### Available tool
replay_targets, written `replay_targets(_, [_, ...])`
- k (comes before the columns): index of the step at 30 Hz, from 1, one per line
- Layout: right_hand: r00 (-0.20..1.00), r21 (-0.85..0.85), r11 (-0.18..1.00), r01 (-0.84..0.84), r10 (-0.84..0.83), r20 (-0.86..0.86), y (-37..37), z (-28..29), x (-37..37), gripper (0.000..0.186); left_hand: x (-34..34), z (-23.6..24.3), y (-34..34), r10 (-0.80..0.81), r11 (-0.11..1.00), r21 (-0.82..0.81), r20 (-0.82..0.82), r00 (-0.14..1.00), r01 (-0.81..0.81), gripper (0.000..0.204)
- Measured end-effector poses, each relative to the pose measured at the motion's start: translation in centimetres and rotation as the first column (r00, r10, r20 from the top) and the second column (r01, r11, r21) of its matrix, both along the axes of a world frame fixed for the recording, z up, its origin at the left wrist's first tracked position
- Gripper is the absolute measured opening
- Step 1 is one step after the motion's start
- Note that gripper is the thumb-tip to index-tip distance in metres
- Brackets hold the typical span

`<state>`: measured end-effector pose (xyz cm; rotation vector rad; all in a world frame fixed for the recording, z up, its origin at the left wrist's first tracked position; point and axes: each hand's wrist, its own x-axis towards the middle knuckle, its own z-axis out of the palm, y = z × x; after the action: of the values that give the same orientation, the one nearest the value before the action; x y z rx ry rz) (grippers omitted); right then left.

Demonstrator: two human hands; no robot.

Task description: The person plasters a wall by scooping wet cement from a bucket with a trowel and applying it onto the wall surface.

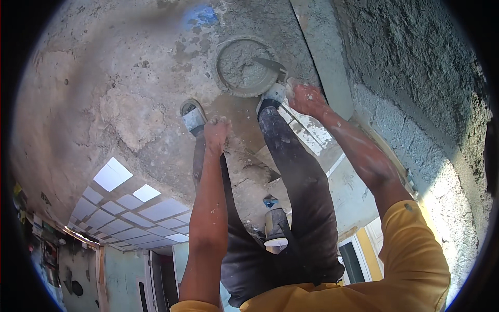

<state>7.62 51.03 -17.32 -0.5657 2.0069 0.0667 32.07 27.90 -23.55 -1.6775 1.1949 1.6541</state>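
well, trowel (269,64) over mortar (238,70); held (apparently)

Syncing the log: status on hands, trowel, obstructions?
Right hand beside trowel, grip unclear. Left hand away from basin. Trowel blade over mortar. Right slipper crowding basin.

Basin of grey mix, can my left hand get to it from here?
Probably yes, with some stretch: the left hand is apart from the basin, but only a damp brown floor patch shows between them, with nothing standing in the way.
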Motion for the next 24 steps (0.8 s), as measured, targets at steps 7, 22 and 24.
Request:
replay_targets(7, [0.663, 0.066, 0.666, 0.743, -0.719, -0.211, -0.9, -4.8, 14.9, 0.047, -1.5, 3.9, -0.2, 0.11, 0.992, 0.068, -0.039, 0.993, -0.108, 0.019])
replay_targets(22, [0.804, -0.173, 0.805, 0.568, -0.587, -0.09, 1.0, 0.3, 6.1, 0.051, -3.8, 2.5, -2.0, -0.545, 0.831, -0.267, -0.217, 0.81, 0.488, 0.061])
replay_targets(24, [0.825, -0.216, 0.835, 0.506, -0.542, -0.161, -1.5, 1.4, 2.8, 0.05, -7.9, -0.2, -3.4, -0.603, 0.775, -0.391, -0.219, 0.767, 0.497, 0.071])
